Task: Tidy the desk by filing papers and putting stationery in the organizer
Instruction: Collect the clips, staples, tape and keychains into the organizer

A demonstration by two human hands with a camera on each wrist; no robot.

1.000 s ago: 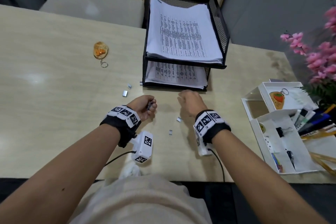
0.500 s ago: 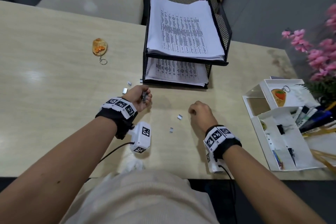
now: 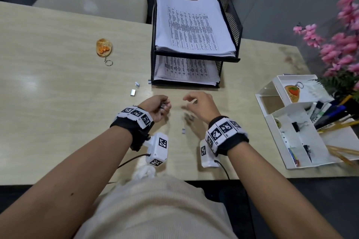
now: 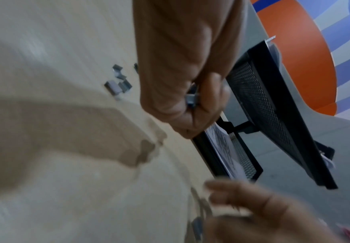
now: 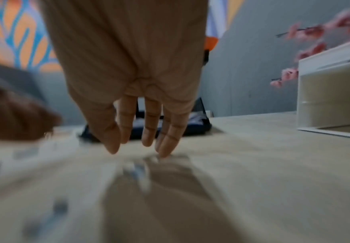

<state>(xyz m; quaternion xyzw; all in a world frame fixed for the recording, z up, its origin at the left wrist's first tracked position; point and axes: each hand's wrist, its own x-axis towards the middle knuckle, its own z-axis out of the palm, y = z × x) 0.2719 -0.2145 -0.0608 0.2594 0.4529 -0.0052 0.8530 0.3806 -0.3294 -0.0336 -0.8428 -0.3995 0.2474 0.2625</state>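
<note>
Left hand (image 3: 157, 107) fisted around staple strips (image 4: 191, 100); right hand (image 3: 201, 105) spread, fingers relaxed (blurred), over tabletop (image 3: 58, 103) middle.

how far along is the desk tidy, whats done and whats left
Done: papers fill the black tray; pens sit in the white organizer. In hand: left hand holds staple strips; right hand reaches open. Left: loose staples and a keychain on the desk.

right hand (image 5: 132, 78) blurred, staples (image 5: 136, 171) perhaps beneath
</note>
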